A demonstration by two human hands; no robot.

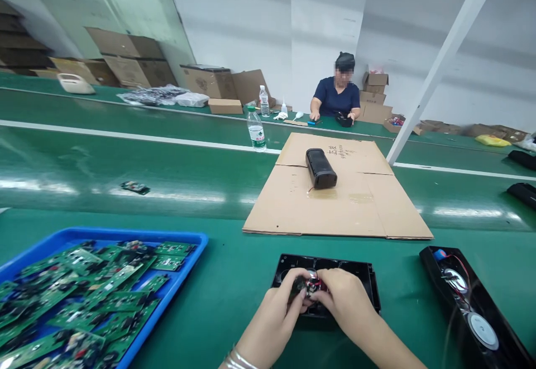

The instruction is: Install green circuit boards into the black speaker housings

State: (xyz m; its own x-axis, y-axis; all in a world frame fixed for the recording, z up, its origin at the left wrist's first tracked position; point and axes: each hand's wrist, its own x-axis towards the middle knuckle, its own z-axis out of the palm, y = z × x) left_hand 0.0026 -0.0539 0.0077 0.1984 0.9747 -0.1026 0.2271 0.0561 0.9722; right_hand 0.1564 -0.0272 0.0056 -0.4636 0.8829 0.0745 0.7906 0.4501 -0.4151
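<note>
A black plastic housing point(371, 279) lies on the green bench in front of me. Over it, my left hand point(282, 310) pinches a small circuit board point(310, 286) with dark and reddish parts between thumb and fingers. My right hand point(345, 296) closes on the board's other side, its fingertips close to the left ones. Fingers cover much of the board, so its full shape is hidden. To the right sits another black housing point(464, 307) with two round speakers point(482, 331), red wires and a blue part inside.
At left, a blue tray point(201, 240) holds many green circuit boards. A cardboard sheet point(276, 207) ahead carries a black speaker case point(321, 168). One board point(135, 187) and a water bottle point(256, 130) stand beyond. Across the bench sits a co-worker point(337, 95); a white post point(444, 67) rises at right.
</note>
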